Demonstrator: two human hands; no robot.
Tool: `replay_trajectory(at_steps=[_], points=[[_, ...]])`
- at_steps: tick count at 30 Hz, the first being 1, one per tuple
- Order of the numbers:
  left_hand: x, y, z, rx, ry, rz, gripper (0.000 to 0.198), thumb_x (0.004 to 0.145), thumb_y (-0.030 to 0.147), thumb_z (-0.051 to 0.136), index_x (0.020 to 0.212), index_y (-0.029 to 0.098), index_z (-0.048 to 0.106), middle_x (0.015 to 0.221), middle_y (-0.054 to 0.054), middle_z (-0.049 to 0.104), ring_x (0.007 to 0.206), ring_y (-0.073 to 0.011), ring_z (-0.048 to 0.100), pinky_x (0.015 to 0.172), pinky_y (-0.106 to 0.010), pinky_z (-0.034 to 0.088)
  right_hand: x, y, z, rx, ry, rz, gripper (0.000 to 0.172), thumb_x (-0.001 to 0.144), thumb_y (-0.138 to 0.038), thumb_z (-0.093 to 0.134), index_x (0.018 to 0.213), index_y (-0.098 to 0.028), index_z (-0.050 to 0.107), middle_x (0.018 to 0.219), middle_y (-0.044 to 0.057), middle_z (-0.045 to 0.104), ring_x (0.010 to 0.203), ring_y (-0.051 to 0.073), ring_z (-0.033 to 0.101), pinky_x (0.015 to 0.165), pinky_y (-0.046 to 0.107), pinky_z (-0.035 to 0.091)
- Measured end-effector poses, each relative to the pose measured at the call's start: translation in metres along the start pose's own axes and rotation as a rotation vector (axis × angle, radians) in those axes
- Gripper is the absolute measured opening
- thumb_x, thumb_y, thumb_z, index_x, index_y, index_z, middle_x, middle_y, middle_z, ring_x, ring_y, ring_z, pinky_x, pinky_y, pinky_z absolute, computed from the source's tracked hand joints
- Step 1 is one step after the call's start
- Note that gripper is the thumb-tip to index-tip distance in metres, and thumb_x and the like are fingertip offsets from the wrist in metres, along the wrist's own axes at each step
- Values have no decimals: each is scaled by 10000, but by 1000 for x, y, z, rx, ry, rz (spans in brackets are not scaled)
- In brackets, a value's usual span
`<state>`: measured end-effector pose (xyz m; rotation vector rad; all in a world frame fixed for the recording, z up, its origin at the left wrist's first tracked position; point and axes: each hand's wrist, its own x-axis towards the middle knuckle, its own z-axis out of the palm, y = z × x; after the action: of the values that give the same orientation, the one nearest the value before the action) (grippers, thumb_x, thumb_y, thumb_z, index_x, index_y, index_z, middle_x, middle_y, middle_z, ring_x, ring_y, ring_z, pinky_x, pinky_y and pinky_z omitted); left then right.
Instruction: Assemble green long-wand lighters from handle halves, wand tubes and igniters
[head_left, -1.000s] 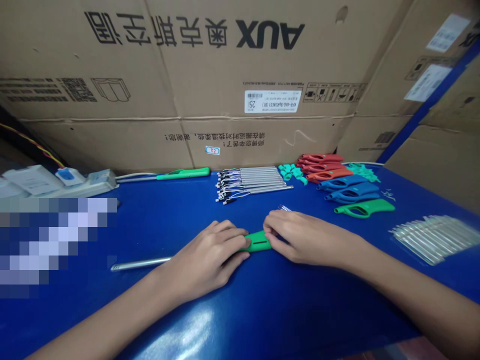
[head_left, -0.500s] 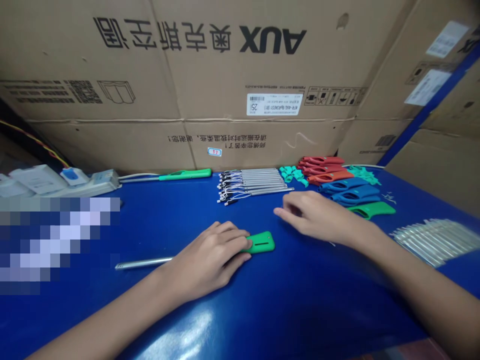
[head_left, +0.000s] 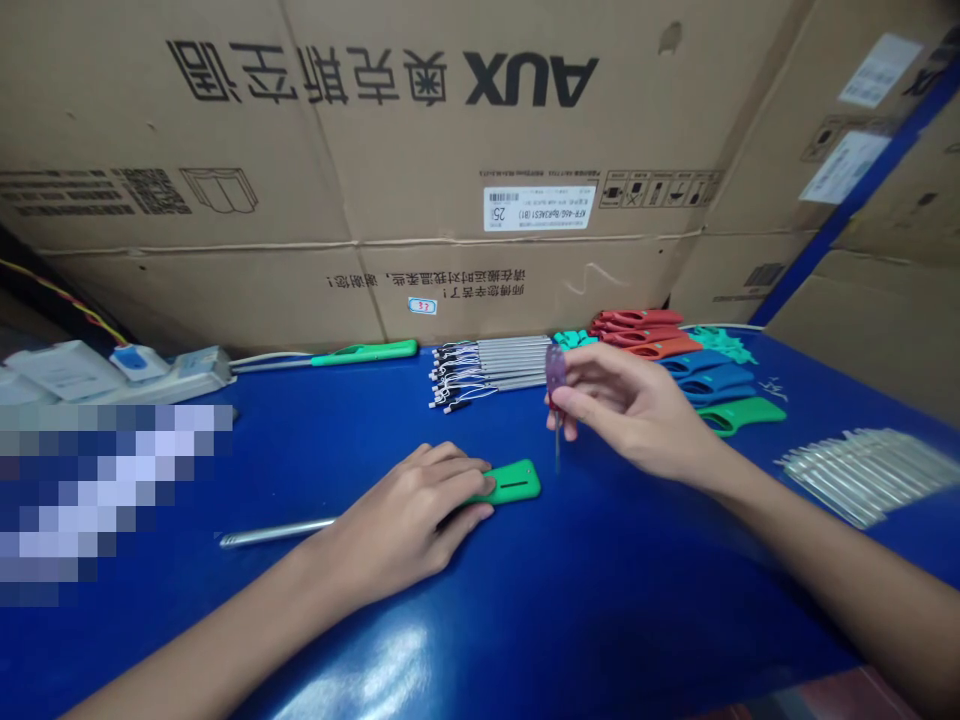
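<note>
Fingers curled over its grip, my left hand (head_left: 420, 512) presses a green long-nosed lighter (head_left: 519, 481) flat to the blue table. The lighter's butt end, with a dark slot, shows to the right of the fingers. Its silver tube (head_left: 276, 532) reaches out to the left, partly behind my forearm. My right hand (head_left: 634, 400) pinches a small screwdriver (head_left: 555, 372) with a see-through purple and red handle. It is held upright, shaft pointing down, above the table just right of the lighter and apart from it.
Behind my right hand lie silver tubes with wires (head_left: 514, 360), teal caps (head_left: 571, 340), and red (head_left: 637, 320), blue (head_left: 716, 385) and green (head_left: 739, 415) lighter shells. Clear-wrapped rods (head_left: 862, 475) are at right. A green lighter (head_left: 375, 351) and a power strip (head_left: 202, 372) line the back left.
My right hand, earlier empty-looking near the wired tubes, now holds the screwdriver upright in a pinch. My left hand keeps its hold on the green lighter. The view has shifted slightly.
</note>
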<state>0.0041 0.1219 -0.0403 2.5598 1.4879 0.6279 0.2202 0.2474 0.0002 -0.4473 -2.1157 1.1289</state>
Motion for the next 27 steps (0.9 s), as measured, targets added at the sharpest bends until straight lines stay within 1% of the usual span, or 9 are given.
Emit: replay_trajectory(at_steps=[2,4,10,17,24,27], points=[[1,0,0,2,-2,6,136,987,255,497,1007,187,613,1102,-32,677,1010,-227,591,869,-418,493,-3,-3,7,128,77,-57,135,931,-234,588,1042,-182,533,820,14,657,672,118,656,644,262,565],[1,0,0,3,-6,6,143,988,256,495,1006,186,618,1104,-36,679,1009,-226,591,870,-417,492,-5,-3,13,159,112,-76,127,927,-201,595,1037,-184,535,822,14,664,692,113,668,676,260,578],[0,1,-1,1,-15,-1,166,991,263,486,1019,186,630,1107,-41,679,999,-227,590,856,-412,494,-5,7,18,165,102,-31,145,920,-247,622,1013,-185,530,821,14,667,690,118,676,680,278,594],[0,0,0,0,-11,0,159,992,258,485,995,184,625,1096,-43,680,1002,-225,590,857,-408,493,-5,6,18,170,62,-38,140,933,-250,603,1029,-184,526,838,19,655,703,115,675,683,274,595],[1,1,-2,-1,-4,6,160,992,251,483,983,178,625,1095,-54,674,988,-220,592,841,-394,500,-6,6,16,148,90,-38,160,934,-276,606,1029,-187,513,849,15,653,707,116,676,682,275,596],[1,2,-2,2,-2,7,168,993,255,479,970,172,624,1092,-62,674,984,-222,593,841,-393,499,-6,6,16,146,77,-30,174,934,-296,607,1033,-189,512,849,16,650,702,119,674,680,284,599]])
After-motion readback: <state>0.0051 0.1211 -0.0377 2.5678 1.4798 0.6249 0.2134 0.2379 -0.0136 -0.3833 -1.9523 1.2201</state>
